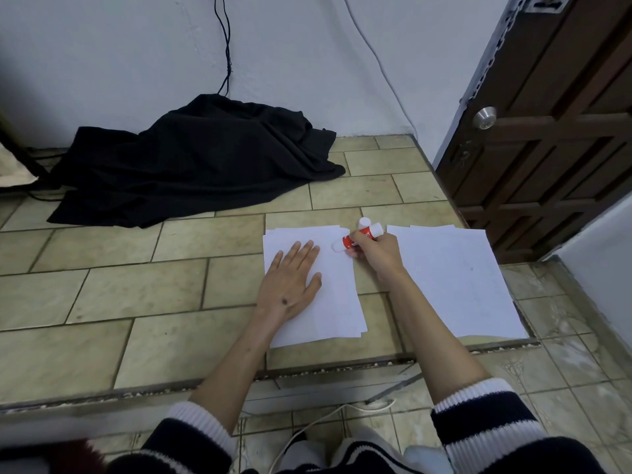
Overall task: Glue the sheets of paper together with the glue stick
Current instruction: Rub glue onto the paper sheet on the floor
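Pressing flat on the left stack of paper (pixel 337 302), the left hand (pixel 290 280) lies palm down with its fingers straight and slightly spread, pointing away from the person toward the far edge of the sheets. The right hand (pixel 376 254) has its fingers curled round the glue stick (pixel 359 238), a red-labelled tube with white ends, held tilted so that its lower white end meets the upper right corner of that same stack. Just behind the stick, a small white cap (pixel 364 222) stands on the tiled floor (pixel 136 295) between the two piles. A second stack of paper (pixel 461 278) lies to the right of the hands, its sheets slightly fanned at the far edge, apart from the first stack with a strip of tile showing between them. Both stacks rest on a raised tiled step, near its front edge. Farther back on the left, a heap of black cloth (pixel 195 159) sits against the pale wall (pixel 119 56), with a dark cable (pixel 225 46) hanging down to it. A dark wooden door (pixel 554 131) with a round metal knob (pixel 484 117) stands at the right. Both forearms are bare, the sleeves (pixel 485 425) striped dark and white and pushed up near the elbows.
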